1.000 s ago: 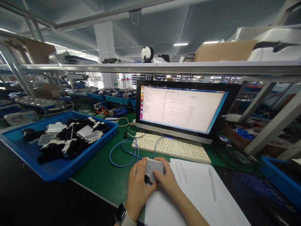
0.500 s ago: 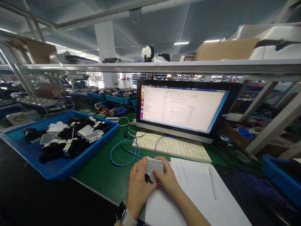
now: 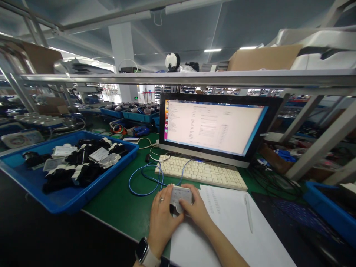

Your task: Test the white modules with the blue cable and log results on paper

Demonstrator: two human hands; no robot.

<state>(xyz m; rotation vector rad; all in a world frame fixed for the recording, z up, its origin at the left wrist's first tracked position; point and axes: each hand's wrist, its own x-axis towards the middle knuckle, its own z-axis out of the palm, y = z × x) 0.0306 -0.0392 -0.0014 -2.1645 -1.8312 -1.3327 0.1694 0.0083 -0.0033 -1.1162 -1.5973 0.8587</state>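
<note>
While both hands' fingers [image 3: 167, 194] clasp it, device [image 3: 181, 193] rests.

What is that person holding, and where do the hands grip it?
A small white rectangular plastic device, gripped at its two ends: the left hand on its left end, the right hand on its right.

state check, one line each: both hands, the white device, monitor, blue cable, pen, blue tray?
left hand: closed around the white device.
right hand: gripping the same device.
white device: held between both hands, label side up.
monitor: on, showing a window.
blue cable: loosely looped on the mat.
pen: lying flat on paper.
blue tray: holding black and white parts.
</note>
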